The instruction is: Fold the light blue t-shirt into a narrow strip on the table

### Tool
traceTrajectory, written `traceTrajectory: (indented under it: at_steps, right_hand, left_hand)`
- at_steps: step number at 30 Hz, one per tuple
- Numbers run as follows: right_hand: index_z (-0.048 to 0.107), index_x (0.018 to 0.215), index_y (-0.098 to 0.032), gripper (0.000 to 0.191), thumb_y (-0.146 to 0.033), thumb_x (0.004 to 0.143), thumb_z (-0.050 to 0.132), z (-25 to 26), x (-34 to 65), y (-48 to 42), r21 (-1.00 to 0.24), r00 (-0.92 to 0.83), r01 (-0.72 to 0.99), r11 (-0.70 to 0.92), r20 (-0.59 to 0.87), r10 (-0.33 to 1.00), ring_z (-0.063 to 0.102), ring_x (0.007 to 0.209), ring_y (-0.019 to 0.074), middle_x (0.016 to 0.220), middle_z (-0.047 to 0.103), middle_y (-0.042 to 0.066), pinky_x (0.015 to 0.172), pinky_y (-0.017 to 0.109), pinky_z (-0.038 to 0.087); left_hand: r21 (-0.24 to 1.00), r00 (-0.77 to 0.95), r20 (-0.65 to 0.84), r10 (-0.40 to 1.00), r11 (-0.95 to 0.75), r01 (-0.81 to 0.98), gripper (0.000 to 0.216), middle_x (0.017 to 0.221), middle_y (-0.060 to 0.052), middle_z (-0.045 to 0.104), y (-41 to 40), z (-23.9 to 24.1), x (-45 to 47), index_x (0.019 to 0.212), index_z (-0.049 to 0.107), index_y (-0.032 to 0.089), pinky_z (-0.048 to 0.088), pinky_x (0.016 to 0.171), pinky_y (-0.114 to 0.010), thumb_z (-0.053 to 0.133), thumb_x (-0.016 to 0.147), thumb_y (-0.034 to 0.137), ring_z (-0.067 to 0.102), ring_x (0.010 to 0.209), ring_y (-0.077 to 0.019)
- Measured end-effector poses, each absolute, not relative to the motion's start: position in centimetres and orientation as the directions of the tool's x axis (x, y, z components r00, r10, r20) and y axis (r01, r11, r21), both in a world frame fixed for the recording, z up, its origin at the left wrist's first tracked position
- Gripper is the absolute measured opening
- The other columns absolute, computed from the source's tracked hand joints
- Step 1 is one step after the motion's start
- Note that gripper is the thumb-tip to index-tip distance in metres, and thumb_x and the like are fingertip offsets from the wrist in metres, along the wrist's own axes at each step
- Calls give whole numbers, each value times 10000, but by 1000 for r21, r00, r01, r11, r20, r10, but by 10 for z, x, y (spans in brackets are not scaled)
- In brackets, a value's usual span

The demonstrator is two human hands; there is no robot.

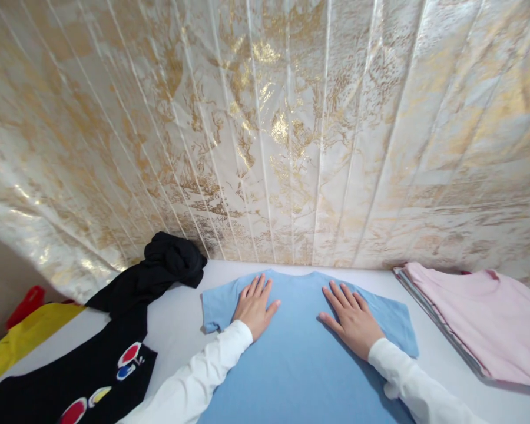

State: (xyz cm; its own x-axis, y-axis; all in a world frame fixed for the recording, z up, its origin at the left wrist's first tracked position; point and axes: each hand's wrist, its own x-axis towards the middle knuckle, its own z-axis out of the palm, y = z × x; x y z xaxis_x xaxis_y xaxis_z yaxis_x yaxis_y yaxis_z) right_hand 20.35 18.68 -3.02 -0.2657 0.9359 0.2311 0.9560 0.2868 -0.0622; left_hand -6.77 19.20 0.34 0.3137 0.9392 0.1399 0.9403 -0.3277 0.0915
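A light blue T-shirt (294, 353) lies spread out on the white table, its neckline towards the wall and its short sleeves out to both sides. My left hand (255, 306) rests flat on it near the left shoulder, fingers extended. On the opposite shoulder lies my right hand (351, 318), palm down with the fingers apart. Neither hand grips the cloth. The lower part of the shirt runs out of view at the bottom edge.
Folded clothes with a pink shirt (490, 321) on top lie at the right. Left are a bunched black garment (170, 262), a black garment with coloured prints (101, 377) and yellow cloth (35, 335). A shiny gold-patterned covering (265, 135) hangs behind the white table (176, 330).
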Motion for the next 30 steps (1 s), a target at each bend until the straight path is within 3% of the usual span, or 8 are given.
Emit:
traceTrajectory:
  at_steps: [3, 9, 15, 18, 20, 23, 26, 30]
  right_hand:
    - [369, 1440, -209, 665, -619, 918, 322, -29, 210, 172, -77, -303, 939, 335, 270, 914, 236, 1401, 272, 1510, 315, 87, 1095, 508, 270]
    - [296, 1468, -258, 634, -578, 925, 369, -29, 210, 124, -51, -469, 865, 499, 268, 841, 255, 1394, 266, 1530, 251, 53, 1097, 481, 297]
    - [279, 1472, -224, 704, -625, 900, 370, -32, 207, 119, -8, -434, 891, 454, 278, 857, 278, 1379, 315, 1513, 274, 78, 1054, 547, 333]
    - [281, 1469, -229, 714, -644, 894, 357, -32, 207, 120, 5, -437, 891, 454, 281, 854, 287, 1373, 328, 1513, 269, 76, 1040, 579, 327]
    - [288, 1466, -228, 722, -655, 888, 356, -32, 206, 119, 1, -432, 893, 451, 284, 856, 289, 1371, 335, 1512, 269, 80, 1038, 593, 315]
    - [277, 1468, -243, 733, -664, 876, 374, -32, 206, 118, -16, -425, 893, 449, 292, 857, 289, 1370, 343, 1511, 278, 82, 1041, 608, 293]
    - [266, 1471, -249, 740, -667, 872, 381, -32, 205, 118, -32, -427, 890, 454, 288, 857, 287, 1370, 349, 1510, 284, 86, 1045, 615, 279]
    - [261, 1475, -238, 751, -669, 871, 378, -29, 204, 118, -61, -420, 891, 451, 273, 866, 276, 1372, 360, 1512, 278, 98, 1050, 622, 263]
  left_hand:
    - [94, 370, 141, 918, -384, 919, 528, 1535, -112, 232, 164, 8, -75, 1452, 305, 149, 258, 1121, -432, 351, 989, 398, 230, 1410, -229]
    - [130, 557, 143, 818, -574, 809, 614, 1556, -89, 169, 104, 5, -72, 1497, 162, 195, 245, 1127, -448, 385, 975, 427, 157, 1430, -236]
    - [149, 632, 93, 770, -638, 756, 743, 1558, -124, 140, 101, -6, -62, 1503, 131, 194, 247, 1111, -486, 460, 920, 515, 150, 1426, -293]
    - [216, 591, 96, 801, -596, 773, 722, 1549, -118, 204, 106, 1, -56, 1475, 248, 227, 256, 1093, -507, 572, 873, 459, 194, 1408, -314]
    - [303, 537, 128, 834, -549, 779, 590, 1471, -93, 371, 114, 12, -43, 1366, 432, 251, 309, 1063, -457, 649, 833, 385, 331, 1338, -289]
    - [403, 485, 167, 859, -508, 762, 235, 1105, -18, 612, 136, 26, -16, 1061, 617, 240, 413, 925, -306, 659, 830, 243, 542, 1056, -189]
    - [402, 484, 156, 861, -503, 765, 107, 917, 4, 626, 159, 28, 8, 930, 635, 211, 444, 809, -257, 625, 839, 156, 579, 900, -161]
    - [372, 490, 153, 858, -509, 777, 97, 913, -1, 624, 172, 24, 18, 881, 650, 207, 437, 795, -261, 602, 855, 127, 577, 904, -166]
